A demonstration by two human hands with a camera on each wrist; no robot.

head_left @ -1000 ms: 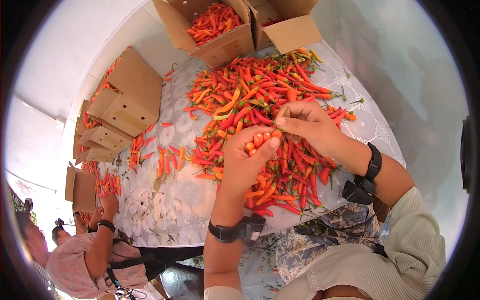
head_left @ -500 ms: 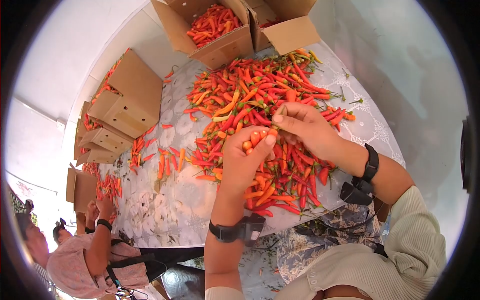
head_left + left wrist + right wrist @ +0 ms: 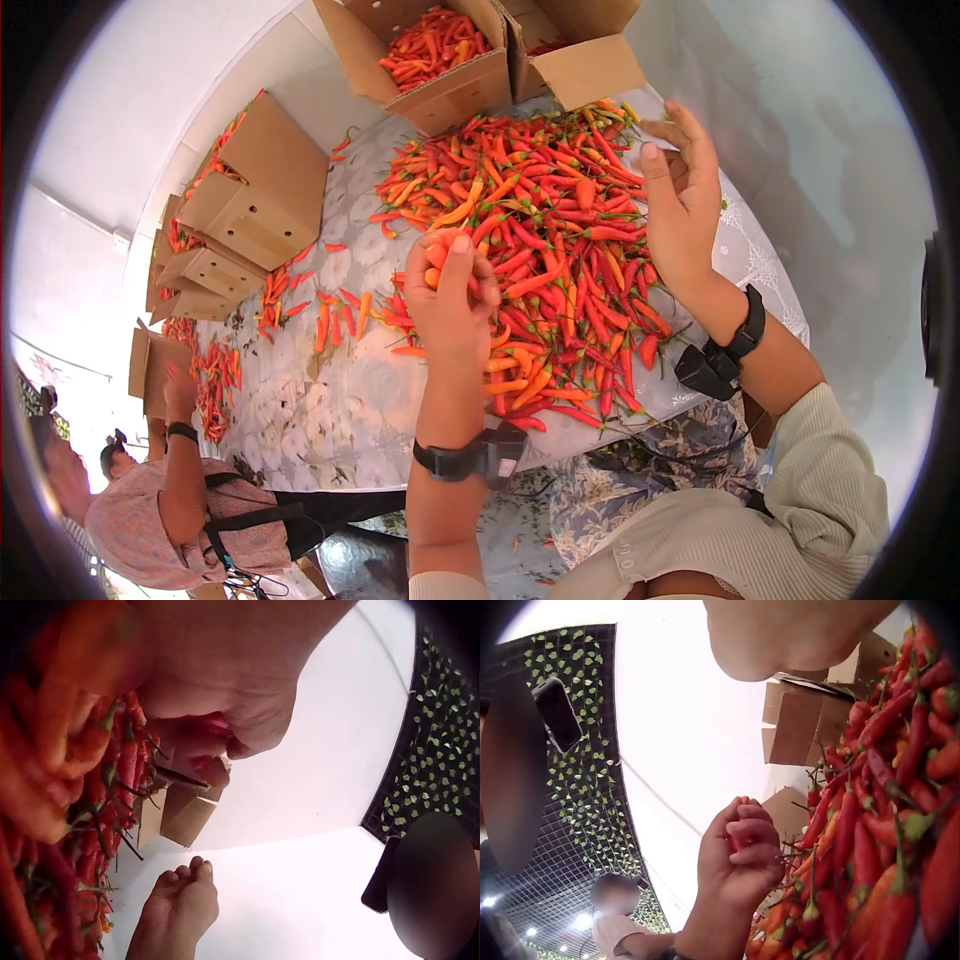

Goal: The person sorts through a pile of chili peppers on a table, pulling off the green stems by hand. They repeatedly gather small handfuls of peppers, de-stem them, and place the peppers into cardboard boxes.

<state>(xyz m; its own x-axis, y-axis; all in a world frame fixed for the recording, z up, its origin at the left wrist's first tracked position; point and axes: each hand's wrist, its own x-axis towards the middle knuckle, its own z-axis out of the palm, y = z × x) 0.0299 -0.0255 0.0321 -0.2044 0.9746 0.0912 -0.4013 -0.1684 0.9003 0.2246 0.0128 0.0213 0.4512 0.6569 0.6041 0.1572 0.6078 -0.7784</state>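
We see the table (image 3: pixel 340 410) under a pale patterned cloth, with a broad pile of chilies (image 3: pixel 560 230) in red and orange spread over its far half. At the far edge an open cardboard box (image 3: pixel 440 95) is well filled with orange-red chilies. A second box (image 3: pixel 590 65) touches its side, its contents nearly hidden behind a flap. A row of boxes (image 3: pixel 270 190) lines the left edge, with chilies showing only at their rims. Another person (image 3: pixel 190 510) is cut off at the lower left.

Our left hand (image 3: pixel 450 300) is clenched around a handful of chilies (image 3: pixel 435 262) above the pile's near-left edge. Our right hand (image 3: pixel 680 205) is raised over the pile's right side, fingers loose and grasping nothing we can make out.
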